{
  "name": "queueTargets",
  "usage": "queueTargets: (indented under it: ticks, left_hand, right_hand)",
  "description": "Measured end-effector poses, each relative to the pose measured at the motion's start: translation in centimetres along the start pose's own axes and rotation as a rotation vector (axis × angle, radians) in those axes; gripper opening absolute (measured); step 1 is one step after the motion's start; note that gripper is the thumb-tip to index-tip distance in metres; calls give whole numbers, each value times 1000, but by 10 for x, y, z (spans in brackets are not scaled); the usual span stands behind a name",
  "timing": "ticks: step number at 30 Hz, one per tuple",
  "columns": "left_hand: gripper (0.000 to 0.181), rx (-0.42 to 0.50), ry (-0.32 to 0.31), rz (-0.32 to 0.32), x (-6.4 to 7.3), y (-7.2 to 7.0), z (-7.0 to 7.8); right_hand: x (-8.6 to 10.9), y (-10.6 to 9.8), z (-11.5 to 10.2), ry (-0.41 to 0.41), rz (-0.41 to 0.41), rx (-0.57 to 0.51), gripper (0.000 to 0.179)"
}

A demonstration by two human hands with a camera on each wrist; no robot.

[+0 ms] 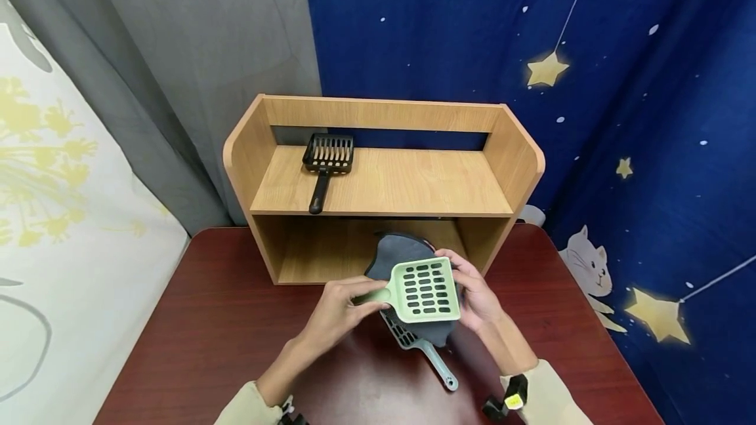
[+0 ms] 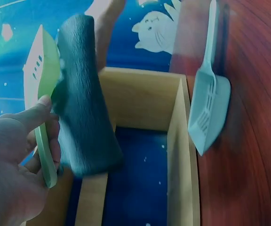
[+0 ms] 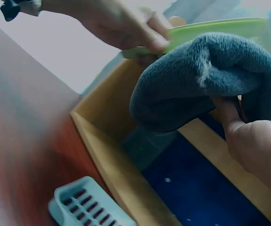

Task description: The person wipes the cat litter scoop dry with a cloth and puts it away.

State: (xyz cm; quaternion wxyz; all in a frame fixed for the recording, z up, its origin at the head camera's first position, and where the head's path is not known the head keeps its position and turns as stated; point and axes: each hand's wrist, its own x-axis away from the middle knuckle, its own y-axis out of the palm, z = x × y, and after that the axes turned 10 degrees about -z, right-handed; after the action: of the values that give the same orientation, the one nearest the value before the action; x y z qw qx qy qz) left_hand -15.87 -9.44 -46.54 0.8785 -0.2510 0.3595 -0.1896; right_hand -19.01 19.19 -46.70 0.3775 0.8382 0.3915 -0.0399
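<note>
My left hand (image 1: 342, 310) pinches the handle of a light green litter scoop (image 1: 426, 290), its slotted pan tilted toward the head camera. Behind that scoop, a folded dark grey cloth (image 3: 182, 89) is gripped in my right hand (image 1: 478, 297), the thumb tucked into its fold in the right wrist view. The cloth stands close against the back of the green pan. Below both hands a pale blue-grey litter scoop (image 1: 436, 363) lies on the table, its pan partly covered by the cloth in the head view. Its whole shape shows in the left wrist view.
A two-tier wooden shelf (image 1: 378, 214) stands at the back of the dark red table (image 1: 236, 346). On its upper board, at the left, lies a black slotted scoop (image 1: 328, 156). Grey and blue star-patterned curtains (image 1: 425, 31) hang behind, with a white patterned cloth (image 1: 71, 215) at left.
</note>
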Motion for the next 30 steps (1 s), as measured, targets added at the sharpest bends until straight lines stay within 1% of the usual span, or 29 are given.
queueTargets:
  ticks: [2,4,6,10,13,17,20,24,27,30]
  left_hand:
    - [35,5,1,-8,-2,2,2]
    - [35,2,-4,-7,-3,2,2]
    - [36,-6,-12,-1,-2,2,1]
    - [36,-15,-35,-2,3,-1,-3]
    - [37,-24,-51,-6,7,-2,-6]
    - [38,-56,-67,7,12,-3,-10]
    - [38,-77,-86,13,13,-4,-12]
    - [37,-105,-115,13,13,-5,-13]
    - [37,-134,-138,16,14,-5,-15]
    - [36,-169,-174,27,16,-6,-17]
  right_hand:
    - [-1,-1,4,8,0,14,29]
    - [0,-1,4,8,18,26,28]
    - [1,-1,2,2,36,40,31]
    - [7,1,-7,-7,70,54,40]
    - [13,2,-15,-24,66,64,41]
    - [20,4,-25,-54,50,79,43]
    - [23,5,-30,-71,64,97,44]
    - [25,6,-33,-86,103,152,45]
    - [26,6,-34,-101,144,218,45]
    - [25,6,-33,-125,190,289,44]
